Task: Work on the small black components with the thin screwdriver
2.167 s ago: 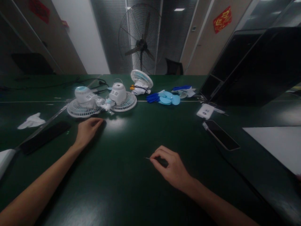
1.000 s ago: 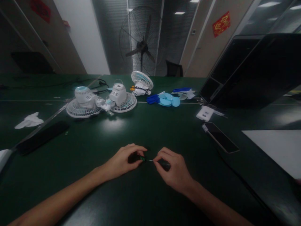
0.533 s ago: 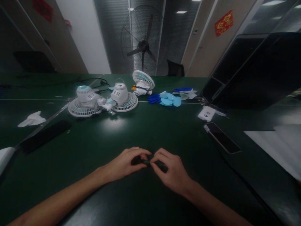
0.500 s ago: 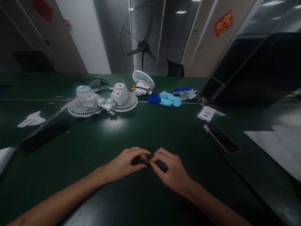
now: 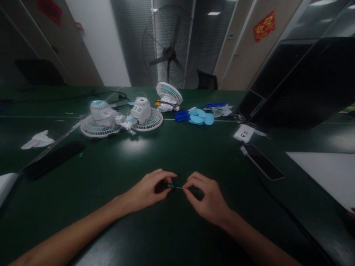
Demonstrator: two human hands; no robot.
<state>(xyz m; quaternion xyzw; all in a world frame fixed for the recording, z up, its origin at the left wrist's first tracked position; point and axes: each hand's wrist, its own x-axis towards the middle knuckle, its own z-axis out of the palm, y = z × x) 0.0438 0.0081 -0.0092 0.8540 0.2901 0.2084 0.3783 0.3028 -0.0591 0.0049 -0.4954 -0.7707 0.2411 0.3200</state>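
Note:
Low over the front middle of the table, both hands face each other around a small screwdriver [image 5: 171, 186] with a dark green handle and a thin metal shaft. My left hand [image 5: 151, 188] pinches the handle between thumb and fingers, its index finger stretched out above. From the other side, my right hand [image 5: 203, 195] has thumb and fingertips closed on the far end of the shaft, hiding its tip. A short length of bare shaft shows between the hands. Something dark under the right palm is too dim to make out.
White fan heads [image 5: 101, 122] lie at the back left, with another fan head [image 5: 168, 96] beyond. Blue gloves and light-blue discs [image 5: 201, 116] lie at the back middle. To the right are a white box [image 5: 244, 133], a phone [image 5: 263, 161], white paper [image 5: 324, 173] and a large dark monitor [image 5: 302, 85].
My right hand has moved slightly right, away from my left hand. More of the green handle and the metal shaft now shows between them. The white paper at right has shifted.

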